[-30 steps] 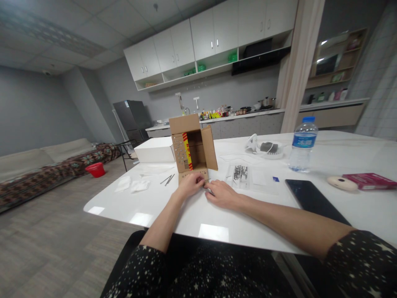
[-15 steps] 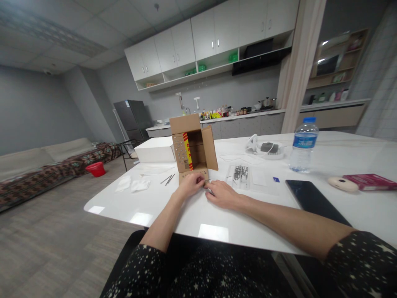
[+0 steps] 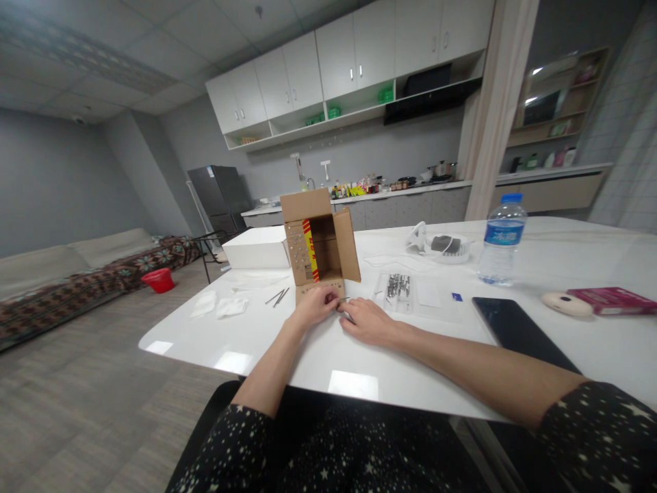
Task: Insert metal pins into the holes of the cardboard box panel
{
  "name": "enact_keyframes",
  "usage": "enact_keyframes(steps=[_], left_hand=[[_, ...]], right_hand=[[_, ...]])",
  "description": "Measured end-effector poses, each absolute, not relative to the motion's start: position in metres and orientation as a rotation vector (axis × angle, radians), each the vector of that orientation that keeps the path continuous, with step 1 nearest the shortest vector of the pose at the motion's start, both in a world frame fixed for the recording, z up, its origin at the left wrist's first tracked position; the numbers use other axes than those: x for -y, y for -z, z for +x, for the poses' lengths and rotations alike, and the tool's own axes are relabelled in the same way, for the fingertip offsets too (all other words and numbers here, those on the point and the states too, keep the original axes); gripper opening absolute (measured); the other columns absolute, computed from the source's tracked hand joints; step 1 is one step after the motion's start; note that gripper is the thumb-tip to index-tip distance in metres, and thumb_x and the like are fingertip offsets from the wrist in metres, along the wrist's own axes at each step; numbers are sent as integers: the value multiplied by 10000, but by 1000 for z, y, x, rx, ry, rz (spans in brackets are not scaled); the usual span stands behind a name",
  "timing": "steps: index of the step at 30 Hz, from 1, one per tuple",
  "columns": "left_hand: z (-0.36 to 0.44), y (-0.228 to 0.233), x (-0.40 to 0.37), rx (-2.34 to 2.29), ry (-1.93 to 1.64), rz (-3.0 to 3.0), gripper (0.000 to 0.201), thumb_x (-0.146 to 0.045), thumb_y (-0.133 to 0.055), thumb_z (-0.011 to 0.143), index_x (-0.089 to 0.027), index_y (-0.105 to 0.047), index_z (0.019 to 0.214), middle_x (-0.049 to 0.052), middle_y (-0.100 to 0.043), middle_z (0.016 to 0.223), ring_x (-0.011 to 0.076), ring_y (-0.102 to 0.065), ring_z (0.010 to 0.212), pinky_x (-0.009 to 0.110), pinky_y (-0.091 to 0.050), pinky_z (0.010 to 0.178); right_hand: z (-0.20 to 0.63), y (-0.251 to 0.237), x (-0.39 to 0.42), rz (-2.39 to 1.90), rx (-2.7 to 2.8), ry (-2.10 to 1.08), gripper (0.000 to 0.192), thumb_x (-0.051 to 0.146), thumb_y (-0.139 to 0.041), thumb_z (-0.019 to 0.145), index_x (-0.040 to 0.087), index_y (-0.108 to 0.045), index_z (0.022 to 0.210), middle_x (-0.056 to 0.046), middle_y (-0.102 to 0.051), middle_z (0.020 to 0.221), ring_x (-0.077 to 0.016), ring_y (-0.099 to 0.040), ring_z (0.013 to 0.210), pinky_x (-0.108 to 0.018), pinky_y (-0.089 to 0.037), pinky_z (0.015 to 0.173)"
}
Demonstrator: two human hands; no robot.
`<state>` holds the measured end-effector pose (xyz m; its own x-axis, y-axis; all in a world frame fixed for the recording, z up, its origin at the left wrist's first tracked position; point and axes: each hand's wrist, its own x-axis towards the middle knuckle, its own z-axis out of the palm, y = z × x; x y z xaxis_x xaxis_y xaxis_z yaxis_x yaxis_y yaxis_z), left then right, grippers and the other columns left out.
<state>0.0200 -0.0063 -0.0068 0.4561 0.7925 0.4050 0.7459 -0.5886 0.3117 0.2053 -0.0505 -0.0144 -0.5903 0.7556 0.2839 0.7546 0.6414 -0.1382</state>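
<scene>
My left hand is closed at the lower flap of an open cardboard box, its fingertips pinched around something small that I cannot make out. Close by on the right, my right hand has its fingers curled and pressed together, and a thin dark object shows at its fingertips, too small to name. Small shiny pieces dot the box's left flap, which carries a yellow and red strip. Right of the hands lies a clear plastic tray with several small metal pieces in it.
Thin metal tools and white tissues lie to the left, before a white box. On the right are a phone, a water bottle, a beige oval object, a dark red box and a white device.
</scene>
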Motion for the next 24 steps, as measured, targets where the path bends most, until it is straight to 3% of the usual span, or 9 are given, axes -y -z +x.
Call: enact_keyframes(steps=[24], left_hand=[[22,3,10,-1393,-785,2607,149,-247,-550,820,-176,-627,714,4,-612,678,140,-515,638,245,-358,593]], right_hand=[[206,16,51,-1217,2548,-2,277,292,-439,943,157,-624,1099,-116,-677,1027,-232,-602,967,-316,-381,837]])
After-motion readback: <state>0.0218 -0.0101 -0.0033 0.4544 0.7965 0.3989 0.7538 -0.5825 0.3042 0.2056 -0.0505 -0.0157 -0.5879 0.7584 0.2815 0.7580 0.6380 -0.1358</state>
